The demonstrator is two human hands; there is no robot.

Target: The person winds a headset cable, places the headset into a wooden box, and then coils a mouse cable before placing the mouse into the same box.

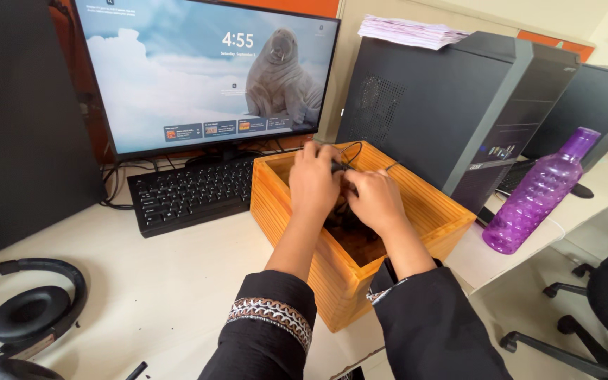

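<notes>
Desk scene viewed from the head camera, read left to right. At the near left corner of the desk [156, 281] lie black headphones [26, 317]; beyond them, along the far edge, a black keyboard [184, 193] sits before a lit monitor [209, 70].

At the centre, an open wooden box [304, 232] stands close to the near edge. Both hands work over its opening. The left hand [314, 179] is closed in a narrow pinch on a thin black cable [352, 151], which loops up above the far rim of the box. The right hand [376, 200], touching the left, is curled over the same cable; how firmly its fingers grip cannot be told, since they face away. Dark contents lie low inside the box, partly hidden by the hands.

Handling such a cable well probably calls for feeding it in loose loops between the two hands, kept clear of the box rim so that it does not snag.

To the right, a black computer tower [445, 105] stands just beside the box, with a stack of papers [409, 32] on top; it likely limits elbow room on that side. A purple bottle [540, 193] stands near the right edge of the desk, and a black office chair [603, 302] stands beyond the edge.
</notes>
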